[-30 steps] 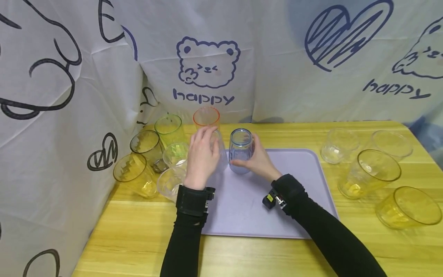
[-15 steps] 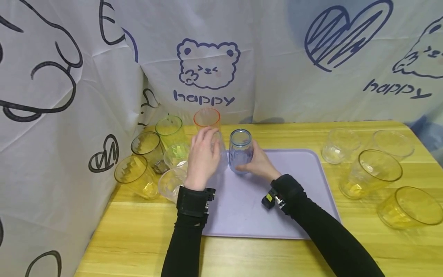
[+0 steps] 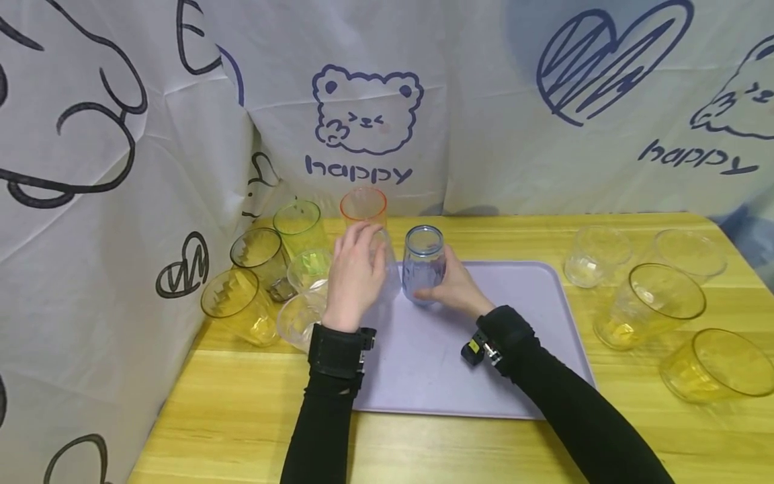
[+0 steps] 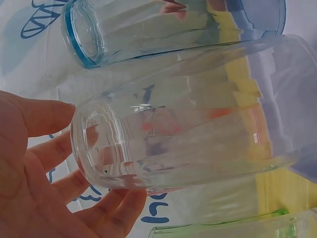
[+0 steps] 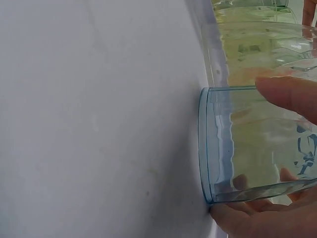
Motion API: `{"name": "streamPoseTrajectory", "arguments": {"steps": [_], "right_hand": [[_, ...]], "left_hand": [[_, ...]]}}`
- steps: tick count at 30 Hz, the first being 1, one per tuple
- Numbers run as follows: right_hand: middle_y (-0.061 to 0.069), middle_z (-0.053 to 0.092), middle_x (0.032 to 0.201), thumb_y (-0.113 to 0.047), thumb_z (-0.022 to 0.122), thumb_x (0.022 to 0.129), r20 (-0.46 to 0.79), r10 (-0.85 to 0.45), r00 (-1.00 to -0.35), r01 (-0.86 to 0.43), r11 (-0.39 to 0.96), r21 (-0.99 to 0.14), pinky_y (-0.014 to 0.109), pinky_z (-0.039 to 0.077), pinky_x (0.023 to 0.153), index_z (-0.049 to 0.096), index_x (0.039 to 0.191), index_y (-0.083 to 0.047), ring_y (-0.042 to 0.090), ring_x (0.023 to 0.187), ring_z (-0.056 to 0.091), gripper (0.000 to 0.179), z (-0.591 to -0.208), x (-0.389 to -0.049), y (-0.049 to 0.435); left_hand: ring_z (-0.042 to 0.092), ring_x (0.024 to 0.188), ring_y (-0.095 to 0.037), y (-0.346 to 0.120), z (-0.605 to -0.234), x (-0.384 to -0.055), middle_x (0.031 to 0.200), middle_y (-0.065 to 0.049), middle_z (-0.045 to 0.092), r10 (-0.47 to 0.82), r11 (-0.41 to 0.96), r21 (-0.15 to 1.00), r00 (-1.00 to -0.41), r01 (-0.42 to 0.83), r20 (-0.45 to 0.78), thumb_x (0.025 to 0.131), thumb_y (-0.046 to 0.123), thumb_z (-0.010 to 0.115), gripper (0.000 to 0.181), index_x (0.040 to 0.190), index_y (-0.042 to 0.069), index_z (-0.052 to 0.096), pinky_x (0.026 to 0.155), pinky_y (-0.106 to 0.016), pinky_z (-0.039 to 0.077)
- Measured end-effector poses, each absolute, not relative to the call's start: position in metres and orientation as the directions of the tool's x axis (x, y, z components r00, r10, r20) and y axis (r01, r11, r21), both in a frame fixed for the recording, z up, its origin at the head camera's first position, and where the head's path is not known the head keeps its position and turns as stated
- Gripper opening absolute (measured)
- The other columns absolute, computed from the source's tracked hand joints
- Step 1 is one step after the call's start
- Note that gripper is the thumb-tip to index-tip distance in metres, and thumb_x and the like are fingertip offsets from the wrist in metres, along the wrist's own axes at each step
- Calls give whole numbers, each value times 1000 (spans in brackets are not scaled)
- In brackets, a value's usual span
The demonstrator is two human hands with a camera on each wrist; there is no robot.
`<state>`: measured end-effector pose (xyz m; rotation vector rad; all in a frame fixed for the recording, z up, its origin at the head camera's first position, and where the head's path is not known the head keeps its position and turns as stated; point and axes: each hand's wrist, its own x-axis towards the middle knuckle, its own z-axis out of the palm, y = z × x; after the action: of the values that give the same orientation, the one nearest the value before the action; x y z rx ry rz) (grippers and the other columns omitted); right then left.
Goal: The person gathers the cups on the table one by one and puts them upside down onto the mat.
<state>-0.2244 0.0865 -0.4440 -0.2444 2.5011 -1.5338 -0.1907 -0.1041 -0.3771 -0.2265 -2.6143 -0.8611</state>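
My left hand [image 3: 357,272] holds a clear cup [image 3: 388,269] near its upturned base. The left wrist view shows the thumb and fingers around the thick base of this cup [image 4: 173,134], while its wide mouth is down at the lilac tray [image 3: 435,363]. Beside it on the tray's back part stands a blue-tinted cup [image 3: 422,265], also upside down. My right hand [image 3: 457,286] grips the blue cup low on its side; its rim meets the tray in the right wrist view [image 5: 204,144]. A narrow gap separates the two cups at their bases.
Left of the tray are a yellow cup [image 3: 238,309], a dark cup [image 3: 260,252], a green-rimmed cup [image 3: 297,225], clear cups and, behind, a red-rimmed cup [image 3: 363,202]. Several cups, including an amber one [image 3: 716,366], stand on the right. A printed cloth [image 3: 484,134] hangs behind.
The right hand has slid slightly lower on the blue cup since a second ago. The left hand and both cups stay nearly in place.
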Motion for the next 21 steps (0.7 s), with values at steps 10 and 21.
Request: {"name": "streamPoseTrajectory", "arguments": {"steps": [10,21], "right_hand": [[24,41,155,-7,87,71,-79,-246,-966,-40,443,-896,60,29,122,24,155,-4,42,146,38,105,-444,-222,91],[23,41,156,-7,85,73,-77,-248,-966,-46,453,-890,61,28,122,22,155,-4,43,146,38,104,-447,-222,93]], "left_hand": [[55,124,-40,-101,-379,-192,143,-15,55,15,819,523,-920,236,392,102,24,57,36,135,10,61,104,-51,48],[55,122,-38,-99,-380,-194,144,-14,54,5,828,517,-925,217,380,102,28,59,38,136,12,60,102,-49,49]]}}
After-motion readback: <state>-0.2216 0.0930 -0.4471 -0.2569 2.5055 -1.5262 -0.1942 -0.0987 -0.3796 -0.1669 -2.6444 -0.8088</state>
